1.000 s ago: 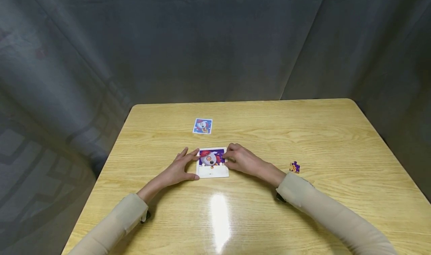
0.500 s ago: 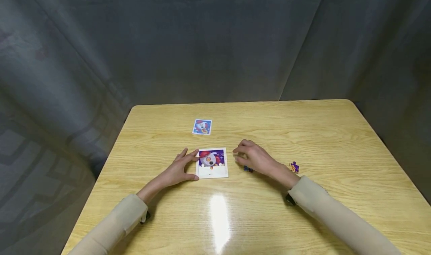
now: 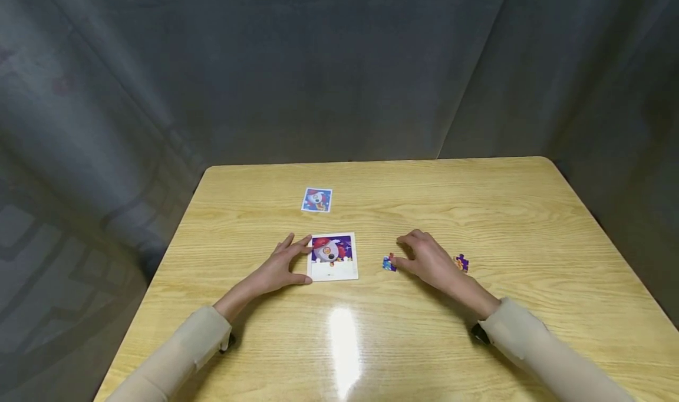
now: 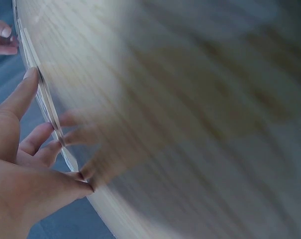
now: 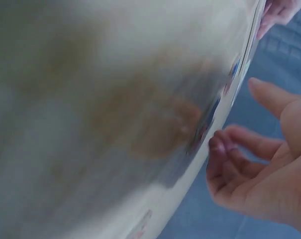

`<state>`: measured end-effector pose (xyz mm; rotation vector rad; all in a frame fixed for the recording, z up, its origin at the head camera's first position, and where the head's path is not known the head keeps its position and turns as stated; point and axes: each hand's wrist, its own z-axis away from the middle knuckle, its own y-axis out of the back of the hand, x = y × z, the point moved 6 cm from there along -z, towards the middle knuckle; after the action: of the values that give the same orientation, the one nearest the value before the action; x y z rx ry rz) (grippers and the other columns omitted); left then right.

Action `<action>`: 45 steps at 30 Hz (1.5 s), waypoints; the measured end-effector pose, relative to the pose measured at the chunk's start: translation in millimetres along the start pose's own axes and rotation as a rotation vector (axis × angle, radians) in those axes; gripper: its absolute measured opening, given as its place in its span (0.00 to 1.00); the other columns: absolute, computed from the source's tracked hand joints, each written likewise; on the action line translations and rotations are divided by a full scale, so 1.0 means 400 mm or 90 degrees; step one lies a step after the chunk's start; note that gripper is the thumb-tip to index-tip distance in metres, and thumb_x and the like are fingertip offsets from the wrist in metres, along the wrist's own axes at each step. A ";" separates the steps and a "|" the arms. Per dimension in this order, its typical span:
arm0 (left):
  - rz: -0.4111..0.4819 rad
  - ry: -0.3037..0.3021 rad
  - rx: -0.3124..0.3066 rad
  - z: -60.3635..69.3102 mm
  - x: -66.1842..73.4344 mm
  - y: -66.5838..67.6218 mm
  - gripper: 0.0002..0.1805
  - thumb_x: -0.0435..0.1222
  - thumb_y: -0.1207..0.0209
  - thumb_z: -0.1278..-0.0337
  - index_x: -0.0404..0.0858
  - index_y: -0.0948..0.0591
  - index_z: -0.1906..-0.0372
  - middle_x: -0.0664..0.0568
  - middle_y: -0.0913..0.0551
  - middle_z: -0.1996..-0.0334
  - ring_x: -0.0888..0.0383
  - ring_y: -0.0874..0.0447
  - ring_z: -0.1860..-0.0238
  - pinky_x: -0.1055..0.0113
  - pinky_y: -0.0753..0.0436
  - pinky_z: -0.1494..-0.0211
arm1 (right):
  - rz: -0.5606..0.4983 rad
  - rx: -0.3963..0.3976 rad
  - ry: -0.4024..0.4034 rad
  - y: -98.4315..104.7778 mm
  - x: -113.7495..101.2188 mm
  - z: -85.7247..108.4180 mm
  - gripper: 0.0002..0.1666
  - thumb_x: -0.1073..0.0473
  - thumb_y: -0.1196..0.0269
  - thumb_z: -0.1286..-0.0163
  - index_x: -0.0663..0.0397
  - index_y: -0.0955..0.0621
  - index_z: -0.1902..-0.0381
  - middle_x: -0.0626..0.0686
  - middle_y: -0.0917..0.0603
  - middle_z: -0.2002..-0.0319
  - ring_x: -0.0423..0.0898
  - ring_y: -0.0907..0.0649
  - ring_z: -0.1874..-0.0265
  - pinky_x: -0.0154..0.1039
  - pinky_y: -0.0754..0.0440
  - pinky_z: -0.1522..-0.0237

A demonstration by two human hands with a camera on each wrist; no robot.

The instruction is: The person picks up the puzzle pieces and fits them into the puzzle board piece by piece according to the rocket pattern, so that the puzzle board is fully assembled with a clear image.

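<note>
Wood-grain bench (image 3: pixel 509 213), glare streak (image 3: pixel 343 343) toward front. Grey curtain (image 3: pixel 339 66) behind, both sides. Left hand (image 3: pixel 278 269): grip spread, touching tray (image 3: pixel 342 272). Right hand (image 3: pixel 429 259): grip parted, thumb at piece (image 3: pixel 388 264).

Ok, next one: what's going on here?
A person is at a jigsaw on a table. The left hand rests against the left edge of the white puzzle tray, its top part filled with a picture and its lower part bare. The right hand is beside some loose blue puzzle bits; whether its thumb touches them is unclear. Orange-and-purple bits lie farther right, and a picture card lies beyond the tray.
</note>
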<state>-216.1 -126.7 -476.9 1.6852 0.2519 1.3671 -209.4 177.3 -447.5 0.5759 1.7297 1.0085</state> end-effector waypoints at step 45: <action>-0.004 -0.006 -0.004 0.003 0.011 0.005 0.34 0.43 0.29 0.53 0.36 0.25 0.40 0.46 0.44 0.26 0.37 0.64 0.26 0.38 0.64 0.28 | 0.041 0.032 0.060 -0.055 -0.040 0.015 0.25 0.54 0.25 0.48 0.64 0.17 0.57 0.50 0.24 0.67 0.43 0.29 0.69 0.37 0.27 0.69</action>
<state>-214.3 -125.5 -472.5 1.6848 0.2468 1.3539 -195.9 155.3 -458.3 0.6270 1.8341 1.0549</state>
